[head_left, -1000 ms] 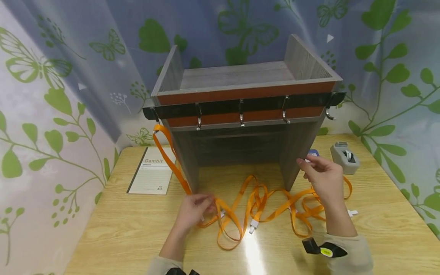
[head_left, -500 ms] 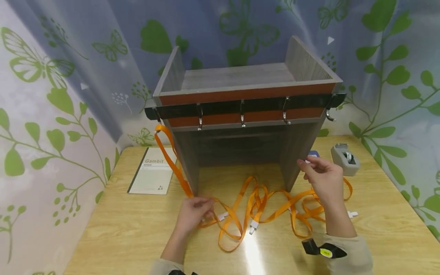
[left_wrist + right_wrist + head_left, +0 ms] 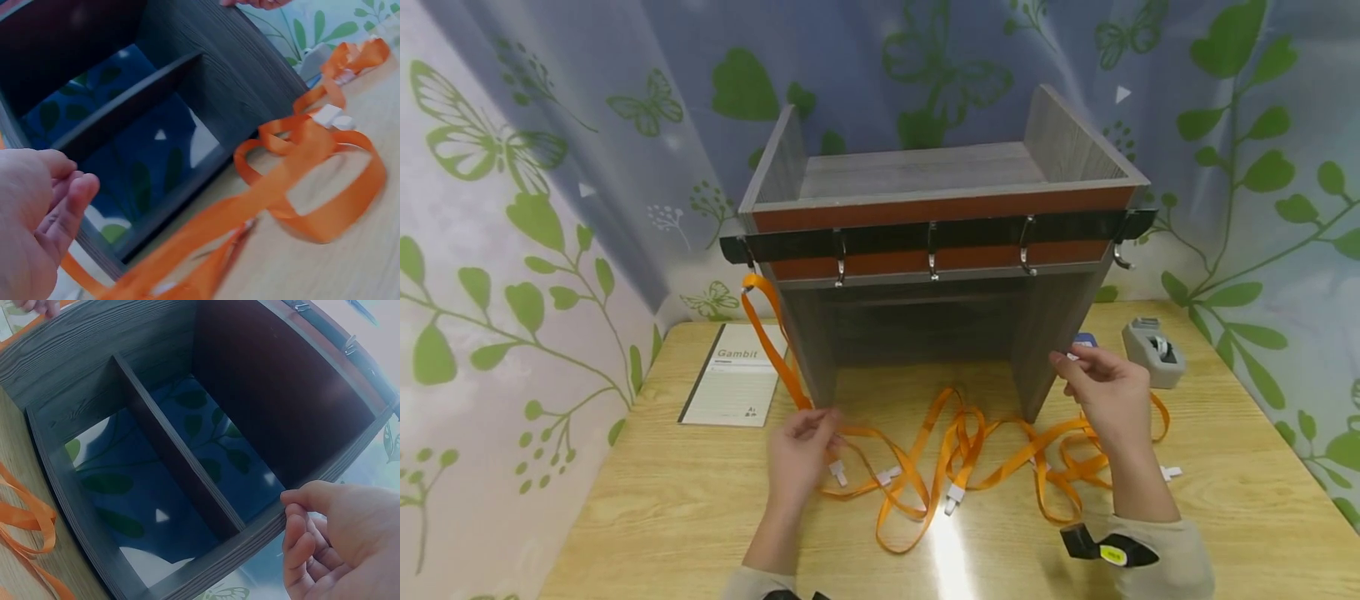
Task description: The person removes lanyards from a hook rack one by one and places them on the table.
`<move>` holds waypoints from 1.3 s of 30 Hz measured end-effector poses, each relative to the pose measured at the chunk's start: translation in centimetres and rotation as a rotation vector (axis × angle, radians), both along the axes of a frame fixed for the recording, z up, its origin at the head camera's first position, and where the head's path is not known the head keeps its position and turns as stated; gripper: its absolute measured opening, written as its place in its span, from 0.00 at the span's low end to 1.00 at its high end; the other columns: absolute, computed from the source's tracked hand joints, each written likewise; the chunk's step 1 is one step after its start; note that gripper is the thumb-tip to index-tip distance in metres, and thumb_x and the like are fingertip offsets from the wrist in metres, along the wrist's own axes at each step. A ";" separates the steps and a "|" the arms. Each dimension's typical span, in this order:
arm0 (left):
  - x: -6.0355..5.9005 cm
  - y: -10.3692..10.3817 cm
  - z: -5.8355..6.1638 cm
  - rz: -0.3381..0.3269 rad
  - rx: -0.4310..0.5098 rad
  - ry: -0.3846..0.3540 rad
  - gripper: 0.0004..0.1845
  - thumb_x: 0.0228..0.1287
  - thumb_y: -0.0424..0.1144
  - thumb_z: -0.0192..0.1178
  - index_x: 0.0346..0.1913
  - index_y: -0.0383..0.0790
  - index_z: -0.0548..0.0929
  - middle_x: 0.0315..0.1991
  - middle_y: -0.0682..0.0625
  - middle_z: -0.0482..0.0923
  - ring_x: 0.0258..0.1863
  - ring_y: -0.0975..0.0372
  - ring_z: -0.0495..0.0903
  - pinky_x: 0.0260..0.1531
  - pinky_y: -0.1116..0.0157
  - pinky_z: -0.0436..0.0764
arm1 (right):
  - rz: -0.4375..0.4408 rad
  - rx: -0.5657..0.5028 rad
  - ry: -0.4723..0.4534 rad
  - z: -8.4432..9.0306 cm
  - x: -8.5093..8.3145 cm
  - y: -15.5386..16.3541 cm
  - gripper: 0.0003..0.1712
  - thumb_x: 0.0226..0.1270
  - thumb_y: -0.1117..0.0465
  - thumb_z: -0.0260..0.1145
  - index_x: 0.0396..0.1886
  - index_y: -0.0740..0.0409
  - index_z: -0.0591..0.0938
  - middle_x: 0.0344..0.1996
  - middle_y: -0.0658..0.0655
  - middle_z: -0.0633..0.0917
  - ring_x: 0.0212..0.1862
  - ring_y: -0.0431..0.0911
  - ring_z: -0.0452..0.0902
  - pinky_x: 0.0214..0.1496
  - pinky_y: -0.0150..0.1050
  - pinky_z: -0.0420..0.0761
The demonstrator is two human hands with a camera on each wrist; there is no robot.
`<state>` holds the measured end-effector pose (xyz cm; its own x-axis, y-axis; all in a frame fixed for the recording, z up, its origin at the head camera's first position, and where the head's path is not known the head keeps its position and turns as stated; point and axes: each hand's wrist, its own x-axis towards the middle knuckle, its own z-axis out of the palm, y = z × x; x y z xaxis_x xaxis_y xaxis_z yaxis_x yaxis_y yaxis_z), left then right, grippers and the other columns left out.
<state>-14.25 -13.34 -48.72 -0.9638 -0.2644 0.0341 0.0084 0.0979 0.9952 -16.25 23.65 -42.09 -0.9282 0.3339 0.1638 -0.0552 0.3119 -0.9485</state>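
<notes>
An orange lanyard (image 3: 767, 333) hangs from the leftmost hook of a grey wooden shelf unit (image 3: 1037, 333), its lower part running behind my left hand (image 3: 801, 454). That hand hovers by the foot of the left side board, with its fingers loosely bent and nothing seen between thumb and fingers in the left wrist view. My right hand (image 3: 1108, 392) pinches the front edge of the right side board, the thumb lying on that edge in the right wrist view (image 3: 340, 531). Several more orange lanyards (image 3: 966, 442) with white clips (image 3: 955, 498) lie tangled on the table before the unit.
A black rail (image 3: 977, 236) with several metal hooks runs across the unit's front. A notebook (image 3: 733, 375) lies on the left of the wooden table (image 3: 670, 500). At the right stands a grey tape dispenser (image 3: 1153, 354), with a blue object (image 3: 1085, 340) partly behind my right hand.
My left hand has moved left and slightly up from the loose lanyards, uncovering a white clip. My right hand keeps its place on the side board.
</notes>
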 end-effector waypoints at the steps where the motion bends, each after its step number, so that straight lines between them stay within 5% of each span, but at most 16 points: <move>1: 0.0 -0.1 0.3 0.032 0.004 0.023 0.10 0.64 0.34 0.67 0.39 0.28 0.85 0.32 0.35 0.87 0.21 0.63 0.84 0.25 0.67 0.88 | 0.003 -0.005 0.001 0.0 0.0 0.0 0.17 0.66 0.58 0.71 0.49 0.64 0.86 0.24 0.34 0.84 0.23 0.35 0.75 0.26 0.22 0.79; 5: -0.3 -0.9 1.4 0.131 0.078 0.150 0.09 0.62 0.30 0.67 0.36 0.29 0.77 0.28 0.44 0.84 0.19 0.62 0.84 0.21 0.70 0.86 | 0.017 -0.024 0.005 0.1 0.0 0.2 0.14 0.66 0.59 0.71 0.47 0.62 0.86 0.25 0.34 0.85 0.22 0.34 0.74 0.24 0.23 0.78; 9: -0.6 -1.7 2.2 0.164 0.119 0.238 0.16 0.60 0.25 0.67 0.45 0.27 0.70 0.27 0.50 0.78 0.18 0.63 0.82 0.20 0.70 0.85 | 0.029 -0.045 0.009 0.1 0.0 0.3 0.13 0.65 0.60 0.71 0.46 0.60 0.87 0.24 0.35 0.85 0.21 0.34 0.74 0.22 0.24 0.76; 14: -1.1 -2.3 2.7 0.136 0.032 0.189 0.23 0.59 0.27 0.69 0.55 0.31 0.72 0.26 0.52 0.76 0.20 0.66 0.80 0.21 0.74 0.82 | 0.041 -0.046 -0.006 0.2 0.0 0.5 0.12 0.65 0.59 0.71 0.46 0.59 0.87 0.24 0.36 0.85 0.21 0.35 0.75 0.22 0.26 0.77; 19: -1.4 -2.4 2.5 0.117 -0.077 0.129 0.16 0.57 0.31 0.72 0.46 0.32 0.79 0.28 0.51 0.77 0.23 0.69 0.79 0.23 0.77 0.79 | 0.060 -0.056 -0.038 0.1 -0.1 0.7 0.11 0.65 0.59 0.71 0.45 0.57 0.87 0.25 0.35 0.86 0.23 0.35 0.75 0.24 0.25 0.78; 28: -1.3 -2.6 2.0 0.151 -0.084 0.189 0.07 0.61 0.30 0.69 0.35 0.28 0.82 0.24 0.53 0.79 0.20 0.63 0.81 0.20 0.74 0.81 | 0.079 -0.045 -0.034 0.0 -0.2 0.8 0.13 0.66 0.59 0.70 0.47 0.60 0.87 0.29 0.38 0.89 0.23 0.35 0.76 0.27 0.24 0.81; 39: 0.5 -3.4 5.9 0.139 -0.060 0.254 0.07 0.62 0.30 0.68 0.34 0.27 0.82 0.22 0.58 0.81 0.19 0.66 0.82 0.19 0.75 0.82 | 0.061 -0.054 -0.043 0.0 -0.2 0.7 0.13 0.66 0.59 0.70 0.47 0.59 0.87 0.30 0.40 0.89 0.23 0.35 0.76 0.28 0.23 0.81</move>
